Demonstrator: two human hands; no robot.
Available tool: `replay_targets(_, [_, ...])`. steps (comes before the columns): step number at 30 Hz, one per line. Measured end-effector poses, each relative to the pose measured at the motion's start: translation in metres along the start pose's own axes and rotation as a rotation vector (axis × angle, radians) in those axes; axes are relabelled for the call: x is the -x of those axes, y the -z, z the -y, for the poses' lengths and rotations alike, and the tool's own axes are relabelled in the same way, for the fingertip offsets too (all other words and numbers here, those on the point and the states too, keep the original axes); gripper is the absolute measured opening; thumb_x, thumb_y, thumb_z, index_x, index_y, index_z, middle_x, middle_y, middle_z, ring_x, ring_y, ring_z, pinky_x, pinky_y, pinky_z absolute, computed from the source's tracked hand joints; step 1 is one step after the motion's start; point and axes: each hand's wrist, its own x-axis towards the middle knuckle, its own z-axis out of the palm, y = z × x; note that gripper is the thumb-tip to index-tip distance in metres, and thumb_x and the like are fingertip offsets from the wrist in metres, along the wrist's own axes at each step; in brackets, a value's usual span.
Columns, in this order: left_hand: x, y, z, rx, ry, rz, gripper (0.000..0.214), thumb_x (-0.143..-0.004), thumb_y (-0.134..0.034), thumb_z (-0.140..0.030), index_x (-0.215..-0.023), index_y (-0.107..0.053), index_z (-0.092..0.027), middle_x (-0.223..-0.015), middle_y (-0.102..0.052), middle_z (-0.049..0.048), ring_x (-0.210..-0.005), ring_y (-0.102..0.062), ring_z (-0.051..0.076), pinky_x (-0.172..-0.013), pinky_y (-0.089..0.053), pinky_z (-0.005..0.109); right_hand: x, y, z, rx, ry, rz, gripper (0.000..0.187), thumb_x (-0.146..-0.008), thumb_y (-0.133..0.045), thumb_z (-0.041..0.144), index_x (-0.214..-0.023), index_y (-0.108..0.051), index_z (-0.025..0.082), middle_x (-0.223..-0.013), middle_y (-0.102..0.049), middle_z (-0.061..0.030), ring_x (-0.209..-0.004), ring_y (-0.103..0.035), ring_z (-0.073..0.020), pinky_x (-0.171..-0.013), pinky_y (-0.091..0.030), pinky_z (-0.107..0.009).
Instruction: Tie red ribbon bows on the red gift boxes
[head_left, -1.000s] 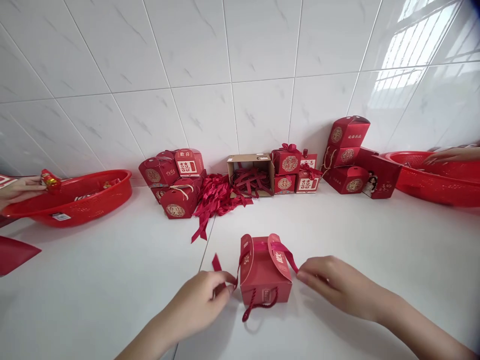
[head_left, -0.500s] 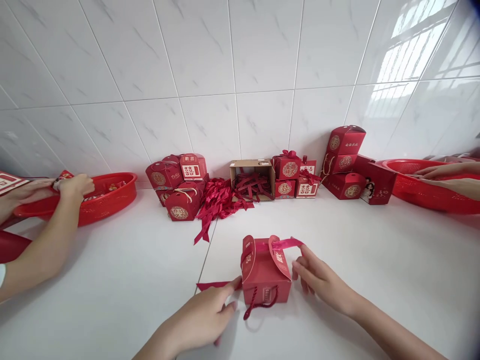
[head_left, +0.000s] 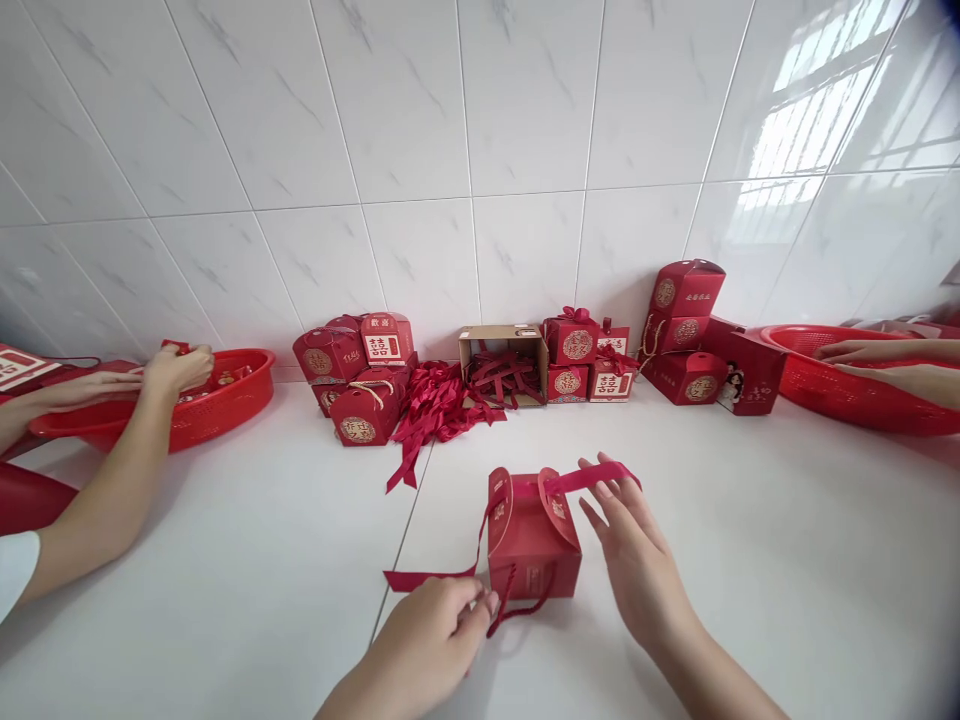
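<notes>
A red gift box point(head_left: 534, 550) with curved, interlocking top flaps stands upright on the white table in front of me. A magenta ribbon point(head_left: 592, 478) runs through the top flaps, and its other tail lies out to the left. Dark red cord handles point(head_left: 529, 608) hang at the box's front. My left hand point(head_left: 431, 640) is closed beside the lower left front corner, fingertips close to the cord; what they pinch is hidden. To the right of the box, my right hand point(head_left: 634, 540) has its fingers spread, with the ribbon's right tail across them.
Along the tiled wall stand stacked red boxes point(head_left: 375, 390), a ribbon pile point(head_left: 435, 400), a carton point(head_left: 469, 360) holding ribbons and more boxes point(head_left: 686, 330). Other people's hands point(head_left: 184, 370) point(head_left: 885, 365) work at red baskets point(head_left: 247, 395) point(head_left: 832, 400) on both sides.
My right hand has risen and spread its fingers, carrying the ribbon's right tail outward. My left hand has moved from the box's left side toward the front cord, its fingers curling in.
</notes>
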Motion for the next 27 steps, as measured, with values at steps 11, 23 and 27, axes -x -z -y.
replay_targets(11, [-0.018, 0.021, 0.015, 0.043, 0.004, -0.095, 0.046, -0.092, -0.032, -0.046, -0.131, -0.047, -0.026, -0.060, -0.054, -0.0015, -0.059, -0.055, 0.020, -0.061, -0.037, 0.030, -0.004, -0.019, -0.003, -0.095, -0.083, -0.058, 0.056, -0.084, -0.058, 0.052, -0.135, -0.043, 0.036, -0.144, -0.044, 0.0026, -0.133, -0.041, -0.0207, -0.113, -0.035, -0.039])
replay_targets(23, [-0.046, 0.053, 0.031, 1.767, 0.162, -0.373, 0.025, -0.088, -0.035, 0.001, -0.075, -0.052, -0.012, -0.064, -0.054, 0.0027, -0.053, -0.055, 0.009, -0.043, -0.045, 0.017, -0.026, 0.016, 0.020, -0.148, 0.000, -0.223, 0.032, -0.077, -0.069, 0.049, -0.099, -0.068, 0.027, -0.103, -0.063, 0.0016, -0.078, -0.059, -0.0101, -0.063, -0.050, -0.021])
replay_targets(27, [-0.046, 0.052, 0.031, 1.786, 0.086, -0.459, 0.021, -0.090, -0.039, -0.002, -0.085, -0.059, -0.009, -0.066, -0.055, 0.0032, -0.052, -0.054, 0.008, -0.044, -0.047, 0.017, -0.029, 0.022, 0.024, -0.135, 0.060, -0.218, 0.027, -0.075, -0.072, 0.046, -0.089, -0.071, 0.024, -0.105, -0.061, 0.0018, -0.074, -0.057, -0.0078, -0.061, -0.050, -0.019])
